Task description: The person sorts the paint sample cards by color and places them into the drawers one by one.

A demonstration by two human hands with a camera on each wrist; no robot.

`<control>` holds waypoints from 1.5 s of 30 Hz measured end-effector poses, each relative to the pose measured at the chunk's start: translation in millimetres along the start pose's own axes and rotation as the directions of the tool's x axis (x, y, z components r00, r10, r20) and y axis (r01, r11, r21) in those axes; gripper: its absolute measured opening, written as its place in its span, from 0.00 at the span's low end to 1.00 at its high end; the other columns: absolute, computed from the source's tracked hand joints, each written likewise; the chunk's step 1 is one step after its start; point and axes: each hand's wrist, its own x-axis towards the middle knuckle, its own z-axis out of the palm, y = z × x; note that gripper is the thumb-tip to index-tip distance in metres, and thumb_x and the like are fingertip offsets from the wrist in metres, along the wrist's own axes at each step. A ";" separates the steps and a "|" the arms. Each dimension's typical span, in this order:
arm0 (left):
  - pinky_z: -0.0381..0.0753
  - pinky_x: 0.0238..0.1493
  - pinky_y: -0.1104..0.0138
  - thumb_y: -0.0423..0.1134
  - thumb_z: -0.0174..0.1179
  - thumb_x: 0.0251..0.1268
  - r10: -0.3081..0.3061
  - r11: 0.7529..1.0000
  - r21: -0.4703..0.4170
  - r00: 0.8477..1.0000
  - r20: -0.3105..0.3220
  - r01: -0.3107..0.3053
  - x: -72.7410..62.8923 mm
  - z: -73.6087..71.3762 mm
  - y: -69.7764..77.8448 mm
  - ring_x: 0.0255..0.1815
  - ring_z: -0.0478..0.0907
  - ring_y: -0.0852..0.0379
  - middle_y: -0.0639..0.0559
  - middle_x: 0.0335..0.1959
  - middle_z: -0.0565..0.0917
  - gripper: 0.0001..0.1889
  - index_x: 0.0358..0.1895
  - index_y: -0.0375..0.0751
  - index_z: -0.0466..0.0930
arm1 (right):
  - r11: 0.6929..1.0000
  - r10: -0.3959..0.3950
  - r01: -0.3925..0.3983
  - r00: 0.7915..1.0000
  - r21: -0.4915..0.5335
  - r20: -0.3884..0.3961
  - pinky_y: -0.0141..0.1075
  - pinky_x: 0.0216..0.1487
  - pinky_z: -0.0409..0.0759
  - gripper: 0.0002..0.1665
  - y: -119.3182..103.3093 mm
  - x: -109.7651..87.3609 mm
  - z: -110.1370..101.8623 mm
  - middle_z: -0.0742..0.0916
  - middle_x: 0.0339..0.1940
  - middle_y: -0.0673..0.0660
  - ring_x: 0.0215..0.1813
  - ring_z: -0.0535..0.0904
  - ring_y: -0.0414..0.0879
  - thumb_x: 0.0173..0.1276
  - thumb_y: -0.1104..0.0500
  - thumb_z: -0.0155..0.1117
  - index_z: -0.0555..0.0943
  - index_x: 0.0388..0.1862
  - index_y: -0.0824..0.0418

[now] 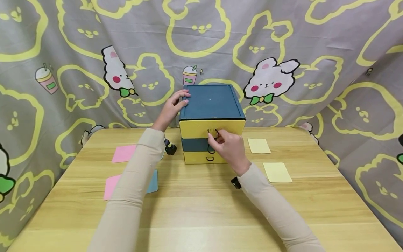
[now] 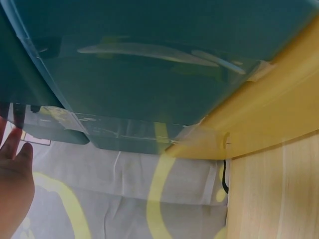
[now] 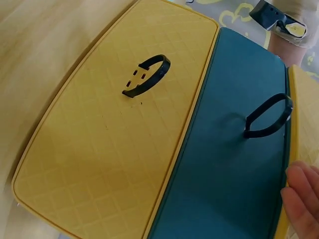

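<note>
Drawer unit [image 1: 210, 101] stands near far edge of wooden table [image 1: 195, 210].
Right hand [image 1: 231, 147] pinches black handle [image 1: 217, 132] of top yellow drawer [image 1: 192, 129]; left hand [image 1: 172, 106], unclenched, rests on the unit's upper left edge.

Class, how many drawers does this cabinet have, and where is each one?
3: the yellow top drawer, the blue middle drawer beneath it, and the yellow bottom drawer nearest the tabletop.

The left arm [image 1: 129, 190] and right arm [image 1: 275, 210] are reaching forward and slanting inward, the left hand [image 1: 172, 107] resting farther forward with its fingers [image 1: 182, 93] loosely extended, while the right hand [image 1: 231, 147] is pinching between its thumb [image 1: 213, 142] and curled fingers [image 1: 224, 134].
</note>
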 end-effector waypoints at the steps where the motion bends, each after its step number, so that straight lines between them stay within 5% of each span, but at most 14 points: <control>1: 0.53 0.71 0.61 0.35 0.49 0.71 0.003 1.000 -0.002 1.000 -0.001 -0.003 0.0 -0.1 -0.7 0.72 0.54 0.54 0.44 0.71 0.61 0.18 0.58 0.27 0.71 | 1.000 -0.012 0.012 1.000 -0.003 0.000 0.33 0.16 0.74 0.14 -0.2 -0.8 -1.0 0.82 0.14 0.54 0.14 0.76 0.42 0.59 0.57 0.65 0.76 0.17 0.62; 12: 0.54 0.71 0.61 0.35 0.50 0.71 0.016 1.000 -0.004 1.000 -0.010 -0.016 -1.0 -0.3 -3.3 0.72 0.55 0.54 0.43 0.70 0.62 0.17 0.57 0.27 0.71 | 0.995 -0.096 0.096 0.995 -0.001 0.004 0.30 0.15 0.73 0.15 -10.0 -13.2 -16.3 0.82 0.14 0.53 0.14 0.76 0.40 0.59 0.55 0.64 0.77 0.18 0.62; 22: 0.53 0.71 0.61 0.36 0.50 0.71 0.017 1.000 0.013 1.000 -0.011 -0.017 -3.0 -1.7 -2.0 0.72 0.54 0.55 0.44 0.70 0.62 0.18 0.57 0.27 0.71 | 0.983 -0.179 0.178 0.983 -0.037 -0.036 0.29 0.12 0.70 0.28 -23.2 -22.2 -26.7 0.79 0.11 0.51 0.12 0.74 0.39 0.70 0.45 0.49 0.73 0.14 0.61; 45: 0.54 0.71 0.61 0.37 0.49 0.71 0.015 1.000 0.007 1.000 -0.009 -0.015 -0.3 -1.0 -3.0 0.72 0.54 0.57 0.46 0.70 0.62 0.17 0.57 0.30 0.72 | 0.982 -0.179 0.180 0.983 0.054 -0.029 0.26 0.12 0.69 0.25 -45.3 -41.3 -46.3 0.79 0.11 0.49 0.11 0.73 0.37 0.70 0.47 0.53 0.73 0.16 0.60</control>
